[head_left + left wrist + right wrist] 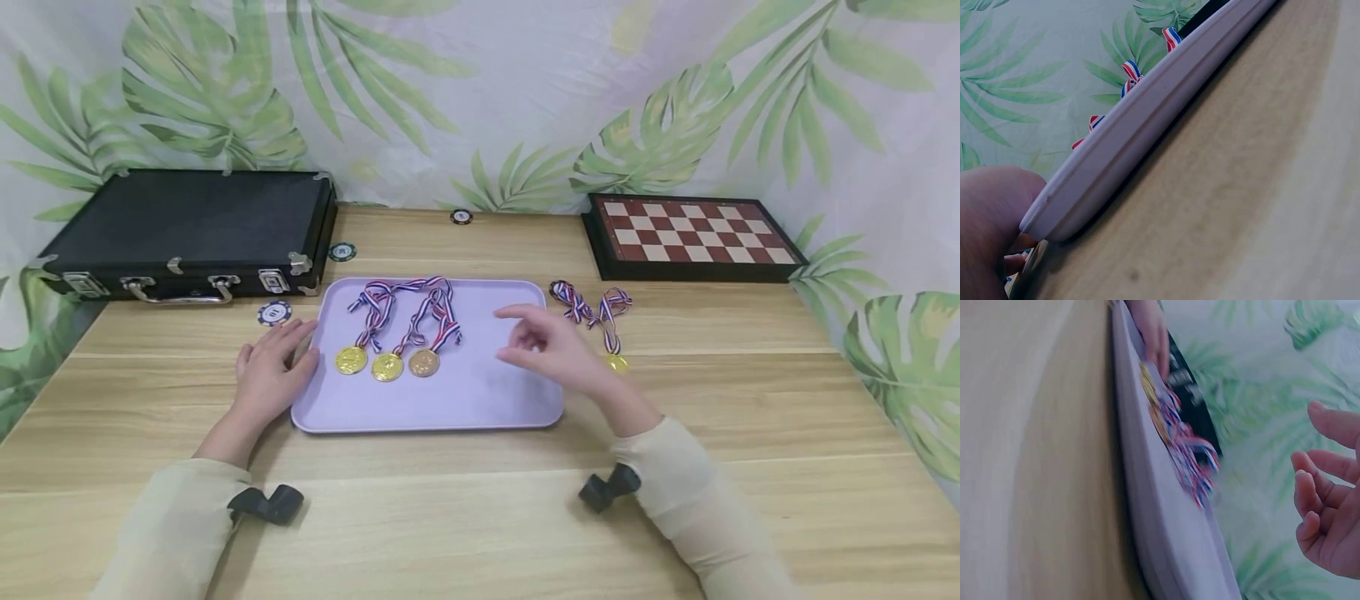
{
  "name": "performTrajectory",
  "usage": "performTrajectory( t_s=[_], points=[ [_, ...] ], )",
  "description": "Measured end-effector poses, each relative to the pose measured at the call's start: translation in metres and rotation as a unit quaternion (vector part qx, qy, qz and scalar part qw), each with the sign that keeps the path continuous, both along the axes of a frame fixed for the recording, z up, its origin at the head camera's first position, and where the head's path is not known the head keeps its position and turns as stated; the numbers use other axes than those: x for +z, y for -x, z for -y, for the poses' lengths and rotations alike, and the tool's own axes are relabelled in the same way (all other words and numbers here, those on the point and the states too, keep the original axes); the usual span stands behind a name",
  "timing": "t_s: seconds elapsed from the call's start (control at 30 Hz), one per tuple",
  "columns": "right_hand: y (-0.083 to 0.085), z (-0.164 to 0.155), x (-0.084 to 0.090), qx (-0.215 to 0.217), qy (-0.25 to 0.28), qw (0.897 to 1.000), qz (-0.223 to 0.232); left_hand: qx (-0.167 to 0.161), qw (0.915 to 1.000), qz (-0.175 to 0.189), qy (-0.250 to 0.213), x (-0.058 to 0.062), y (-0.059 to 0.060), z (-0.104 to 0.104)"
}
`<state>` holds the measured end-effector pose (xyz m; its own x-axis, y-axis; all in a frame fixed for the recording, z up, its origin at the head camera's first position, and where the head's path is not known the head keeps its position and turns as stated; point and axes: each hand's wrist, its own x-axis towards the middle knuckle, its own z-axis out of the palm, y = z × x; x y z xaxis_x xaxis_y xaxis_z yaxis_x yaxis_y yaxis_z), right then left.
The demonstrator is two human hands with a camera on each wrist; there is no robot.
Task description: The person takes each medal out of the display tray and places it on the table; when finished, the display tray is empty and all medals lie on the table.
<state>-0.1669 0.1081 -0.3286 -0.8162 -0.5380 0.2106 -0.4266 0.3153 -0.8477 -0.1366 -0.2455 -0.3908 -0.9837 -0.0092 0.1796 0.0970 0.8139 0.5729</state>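
Note:
A pale lilac tray lies on the table with three ribboned medals on it. Two are gold, the left medal and the middle medal; the right one is a bronze medal. Their striped ribbons are bunched toward the tray's back. My left hand rests at the tray's left edge, thumb by the rim. Over the tray's right side hovers my right hand, thumb and index finger apart, holding nothing. Right of the tray lie more striped ribbons and a gold medal, partly hidden by my right forearm.
A black case stands at the back left, a chessboard at the back right. One poker chip is beside my left hand; another chip and a third chip lie farther back. Leaf-print cloth hangs behind the table.

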Motion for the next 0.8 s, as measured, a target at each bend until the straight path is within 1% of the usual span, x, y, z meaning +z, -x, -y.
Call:
performTrajectory(
  t_s=[0.13,0.27,0.37,0.5,0.6,0.7,0.8],
  points=[
    [-0.001,0.037,-0.009,0.012,-0.019,1.0,0.019,0.0,1.0,-0.001,0.0,0.0,0.0,-0.001],
    [-0.001,0.063,-0.023,0.015,-0.031,0.999,0.025,-0.001,1.0,-0.004,-0.001,0.001,-0.001,-0.001],
    [0.001,0.076,-0.031,0.006,-0.046,0.999,0.019,-0.001,1.0,-0.004,-0.002,0.001,-0.001,-0.001],
    [0.005,0.086,-0.041,-0.025,-0.09,0.996,0.007,0.002,1.0,-0.002,-0.001,0.001,-0.001,-0.001],
    [0.004,0.091,-0.051,-0.067,-0.144,0.987,-0.018,0.002,1.0,-0.004,0.001,0.0,-0.001,-0.001],
    [0.001,0.095,-0.058,-0.105,-0.202,0.972,-0.056,0.001,1.0,-0.006,0.001,0.0,-0.001,-0.001],
    [0.0,0.098,-0.06,-0.121,-0.238,0.959,-0.09,0.002,1.0,-0.006,0.0,0.0,-0.001,-0.001]
  ],
)
